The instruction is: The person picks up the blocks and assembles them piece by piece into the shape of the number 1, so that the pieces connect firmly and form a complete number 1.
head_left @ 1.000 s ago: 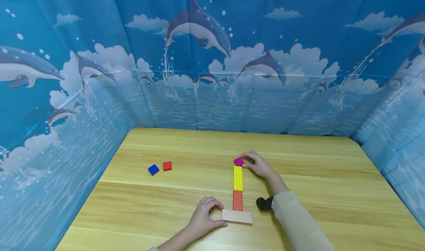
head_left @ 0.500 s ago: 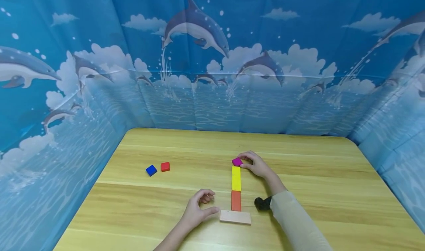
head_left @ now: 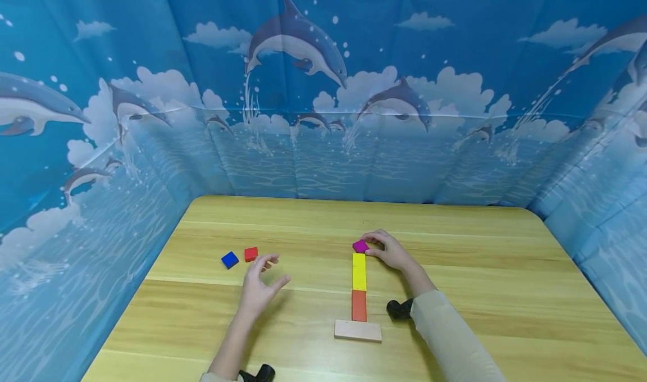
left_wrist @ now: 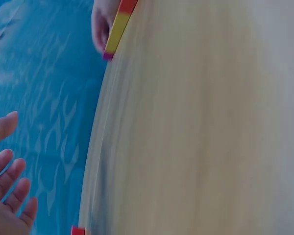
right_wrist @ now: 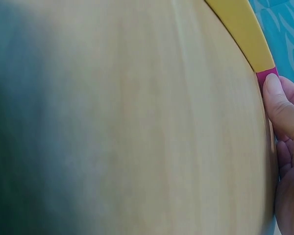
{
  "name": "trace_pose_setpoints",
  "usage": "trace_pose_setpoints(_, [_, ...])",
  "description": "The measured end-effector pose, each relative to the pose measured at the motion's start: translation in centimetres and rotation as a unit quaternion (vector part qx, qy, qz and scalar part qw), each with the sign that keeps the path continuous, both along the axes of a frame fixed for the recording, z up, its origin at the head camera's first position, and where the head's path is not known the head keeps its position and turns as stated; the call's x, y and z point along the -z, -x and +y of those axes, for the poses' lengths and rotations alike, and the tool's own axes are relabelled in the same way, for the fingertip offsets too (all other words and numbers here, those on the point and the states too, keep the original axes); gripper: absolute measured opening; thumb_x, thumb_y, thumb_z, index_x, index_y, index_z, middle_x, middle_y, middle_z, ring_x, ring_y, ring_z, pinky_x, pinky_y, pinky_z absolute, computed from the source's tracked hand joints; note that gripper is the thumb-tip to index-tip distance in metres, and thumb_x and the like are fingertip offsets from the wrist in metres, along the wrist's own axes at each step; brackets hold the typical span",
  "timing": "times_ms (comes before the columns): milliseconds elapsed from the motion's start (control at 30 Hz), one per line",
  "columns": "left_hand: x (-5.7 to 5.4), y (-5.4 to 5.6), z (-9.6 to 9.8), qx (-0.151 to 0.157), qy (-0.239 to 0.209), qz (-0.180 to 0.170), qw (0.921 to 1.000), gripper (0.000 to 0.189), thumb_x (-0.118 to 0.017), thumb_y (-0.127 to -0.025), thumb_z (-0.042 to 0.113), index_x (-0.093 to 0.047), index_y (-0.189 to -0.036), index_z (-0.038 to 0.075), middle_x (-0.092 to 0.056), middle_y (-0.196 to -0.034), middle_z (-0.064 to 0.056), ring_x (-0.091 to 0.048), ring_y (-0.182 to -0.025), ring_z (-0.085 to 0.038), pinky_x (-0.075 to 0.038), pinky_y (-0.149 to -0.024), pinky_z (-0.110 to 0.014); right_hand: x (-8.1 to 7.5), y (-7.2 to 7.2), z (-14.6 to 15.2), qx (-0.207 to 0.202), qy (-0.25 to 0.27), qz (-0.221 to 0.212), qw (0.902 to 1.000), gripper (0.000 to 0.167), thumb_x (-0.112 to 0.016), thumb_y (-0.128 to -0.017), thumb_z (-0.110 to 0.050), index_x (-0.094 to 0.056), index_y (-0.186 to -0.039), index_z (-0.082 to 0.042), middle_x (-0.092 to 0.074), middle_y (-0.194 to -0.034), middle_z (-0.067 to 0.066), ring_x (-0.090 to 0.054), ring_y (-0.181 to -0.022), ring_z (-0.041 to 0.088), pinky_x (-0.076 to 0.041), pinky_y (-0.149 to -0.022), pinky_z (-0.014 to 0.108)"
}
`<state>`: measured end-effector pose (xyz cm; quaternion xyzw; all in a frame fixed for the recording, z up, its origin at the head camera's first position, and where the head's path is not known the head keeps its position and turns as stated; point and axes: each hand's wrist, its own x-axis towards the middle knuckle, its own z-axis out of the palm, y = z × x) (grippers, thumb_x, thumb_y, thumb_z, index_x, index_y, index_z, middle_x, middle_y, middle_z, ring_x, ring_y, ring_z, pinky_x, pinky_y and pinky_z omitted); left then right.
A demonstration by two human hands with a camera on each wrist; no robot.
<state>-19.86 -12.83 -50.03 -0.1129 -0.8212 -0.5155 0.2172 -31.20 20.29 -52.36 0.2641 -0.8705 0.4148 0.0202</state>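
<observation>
My right hand pinches a magenta block between thumb and fingers, at the far end of a yellow block. Nearer to me, an orange block continues that line and meets a plain wooden block lying crosswise. In the right wrist view, the thumb lies on the magenta block beside the yellow one. My left hand is over the left part of the table with fingers spread and nothing in them. Just beyond its fingers lie a red block and a blue block.
The wooden table has rounded far corners. A blue dolphin-print curtain stands behind it and along both sides. Black wrist devices show at the right wrist and the left wrist.
My left hand has let go of the plain wooden block and moved left and away from me, toward the red and blue blocks. The right hand stays on the magenta block.
</observation>
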Motion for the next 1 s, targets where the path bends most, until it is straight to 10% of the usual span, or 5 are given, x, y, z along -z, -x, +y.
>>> trace_pose_setpoints(300, [0.1, 1.6, -5.1, -0.113, 0.056, 0.054, 0.9905, 0.054, -0.081, -0.063, 0.005, -0.056, -0.11, -0.004, -0.058, -0.104, -0.021, -0.047, -0.094, -0.037, -0.035, -0.081, -0.044, 0.1, 0.0, 0.0, 0.002, -0.002, 0.005, 1.0, 0.031, -0.065, -0.083, -0.009, -0.06, -0.113, -0.003, -0.055, -0.1, 0.009, -0.049, -0.091, 0.022, -0.042, -0.082, 0.038])
trace_pose_setpoints(567, [0.6, 1.9, -8.8, -0.215, 0.093, -0.004, 0.9721, 0.055, -0.081, -0.067, 0.011, -0.055, -0.114, 0.0, -0.053, -0.11, -0.018, -0.042, -0.101, -0.036, -0.03, -0.085, -0.05, 0.1, -0.1, 0.0, -0.003, 0.004, 0.004, 1.0, 0.031, -0.065, -0.083, -0.011, -0.06, -0.113, -0.003, -0.055, -0.101, 0.009, -0.049, -0.091, 0.022, -0.042, -0.082, 0.038])
trace_pose_setpoints(1000, [2.0, 2.5, -12.1, -0.206, 0.092, -0.094, 0.9697, 0.065, -0.078, -0.071, 0.018, -0.047, -0.125, 0.001, -0.047, -0.116, -0.021, -0.035, -0.112, -0.04, -0.025, -0.093, -0.053, 0.3, 0.0, 0.1, 0.002, 0.005, 0.008, 1.0, 0.031, -0.065, -0.083, -0.01, -0.06, -0.112, -0.003, -0.056, -0.1, 0.008, -0.049, -0.09, 0.021, -0.042, -0.081, 0.037])
